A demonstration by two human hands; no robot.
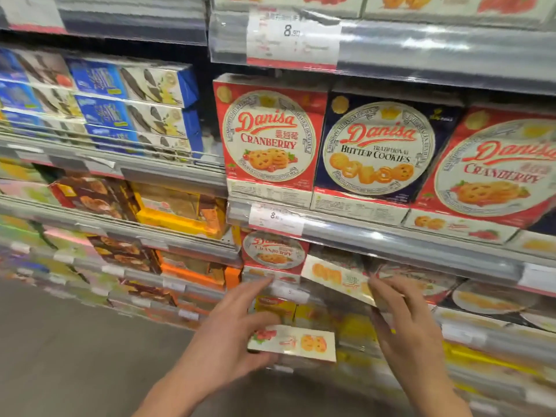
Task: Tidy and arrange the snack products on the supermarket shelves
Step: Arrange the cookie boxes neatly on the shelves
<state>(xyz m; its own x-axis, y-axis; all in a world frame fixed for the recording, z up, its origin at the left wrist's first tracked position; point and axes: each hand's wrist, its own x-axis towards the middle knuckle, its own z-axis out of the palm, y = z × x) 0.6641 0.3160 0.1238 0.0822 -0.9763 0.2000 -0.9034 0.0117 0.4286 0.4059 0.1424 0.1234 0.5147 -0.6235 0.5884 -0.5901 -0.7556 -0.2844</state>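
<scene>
shelves (391,236): I'm looking at grey tiers with price strips; the top tier in view carries upright Danisa boxes, the tier under it is where I'm working
upper row (379,149): red cranberry, navy butter cookies, red cranberry, standing side by side and faced out
step: I judge this as mid-restock of the lower tier, two boxes in hand at once
tilted box (334,276): cream edge showing, angled, partly inside the lower tier, just right of an upright cranberry box (272,251)
right hand (404,314): fingers curled on the tilted box's right end, holding it
loose box (291,343): out in front of the shelves, below the lower tier, cream edge toward me
left hand (228,329): holds the loose box's left end, thumb on its front
next: stand the tilted box square first, then lift the loose one in beside it
</scene>
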